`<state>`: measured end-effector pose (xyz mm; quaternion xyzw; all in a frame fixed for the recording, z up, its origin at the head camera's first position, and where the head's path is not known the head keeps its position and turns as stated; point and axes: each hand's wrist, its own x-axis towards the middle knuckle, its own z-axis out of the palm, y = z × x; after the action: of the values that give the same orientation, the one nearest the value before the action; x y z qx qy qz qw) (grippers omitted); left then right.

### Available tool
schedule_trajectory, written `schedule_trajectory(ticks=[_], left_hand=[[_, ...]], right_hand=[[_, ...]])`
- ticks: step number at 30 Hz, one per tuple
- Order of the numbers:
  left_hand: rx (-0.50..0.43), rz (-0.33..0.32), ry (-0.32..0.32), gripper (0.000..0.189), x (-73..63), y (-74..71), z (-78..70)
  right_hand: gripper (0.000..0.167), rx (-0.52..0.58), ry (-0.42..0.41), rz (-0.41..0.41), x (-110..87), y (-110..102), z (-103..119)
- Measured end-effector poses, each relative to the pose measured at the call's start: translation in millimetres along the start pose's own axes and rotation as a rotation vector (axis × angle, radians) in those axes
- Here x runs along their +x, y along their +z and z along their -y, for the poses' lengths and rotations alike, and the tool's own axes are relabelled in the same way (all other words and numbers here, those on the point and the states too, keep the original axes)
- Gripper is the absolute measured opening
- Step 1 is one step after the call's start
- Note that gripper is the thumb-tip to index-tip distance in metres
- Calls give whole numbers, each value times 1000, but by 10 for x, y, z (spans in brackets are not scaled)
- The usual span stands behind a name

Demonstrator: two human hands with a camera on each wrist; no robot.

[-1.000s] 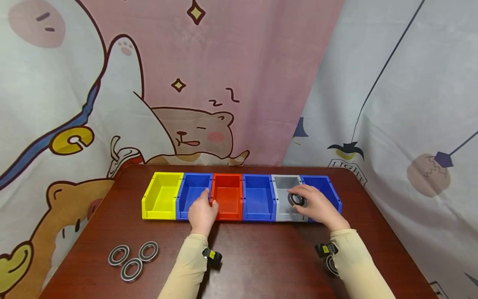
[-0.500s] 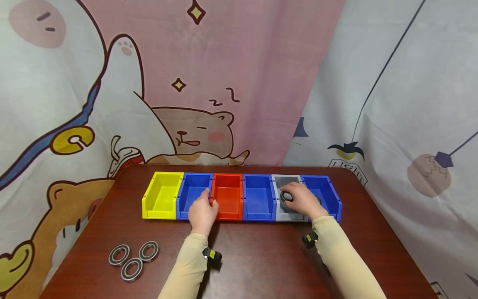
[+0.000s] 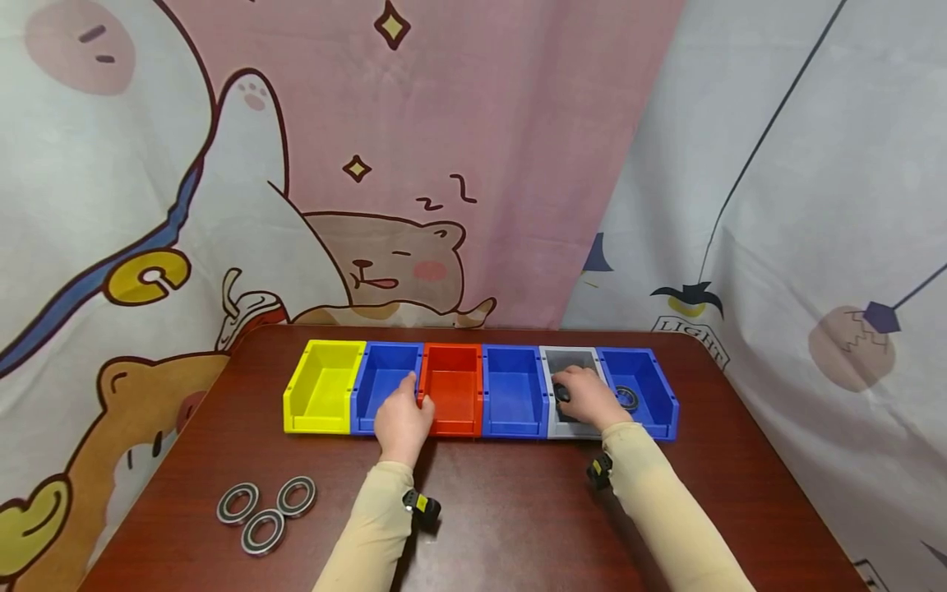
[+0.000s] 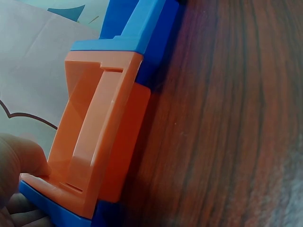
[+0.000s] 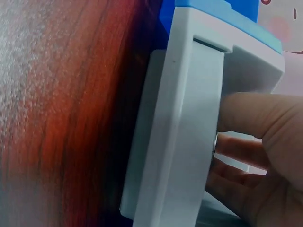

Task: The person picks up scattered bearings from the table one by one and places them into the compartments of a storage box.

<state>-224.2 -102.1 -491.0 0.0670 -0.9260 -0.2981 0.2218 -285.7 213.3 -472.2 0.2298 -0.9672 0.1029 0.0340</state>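
So, right hand [image 3: 589, 398] pinches a ring [image 3: 562, 394] inside the grey bin [image 3: 571, 430], probably placing it; next likely needs gentle release. Left hand [image 3: 403, 421] grips the red bin [image 3: 453, 393].

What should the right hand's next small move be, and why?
Probably ease the held bearing down onto the bottom of the gray bin and let go. The right hand pinches it inside that bin, and the far-right blue bin has another bearing lying in it. Whether the held one touches bottom is hidden.
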Motion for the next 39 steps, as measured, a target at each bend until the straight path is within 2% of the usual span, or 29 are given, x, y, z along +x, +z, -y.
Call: schedule_trajectory(ticks=[5, 11, 24, 29, 32, 39], left_hand=[[6, 4, -2, 47, 5, 15, 9], [7, 5, 8, 47, 9, 25, 8], [0, 2, 9, 47, 2, 33, 5], [-5, 1, -1, 47, 1, 45, 13], [-1, 0, 1, 48, 3, 46, 15], [0, -18, 9, 47, 6, 42, 33]], right_hand=[[40, -31, -5, 8, 23, 49, -6], [43, -29, 52, 53, 33, 122, -24], [43, -65, 55, 47, 20, 149, -14], [48, 6, 51, 79, -40, 31, 54], [50, 87, 45, 93, -110, -81, 99], [47, 225, 2, 65, -341, -297, 146]])
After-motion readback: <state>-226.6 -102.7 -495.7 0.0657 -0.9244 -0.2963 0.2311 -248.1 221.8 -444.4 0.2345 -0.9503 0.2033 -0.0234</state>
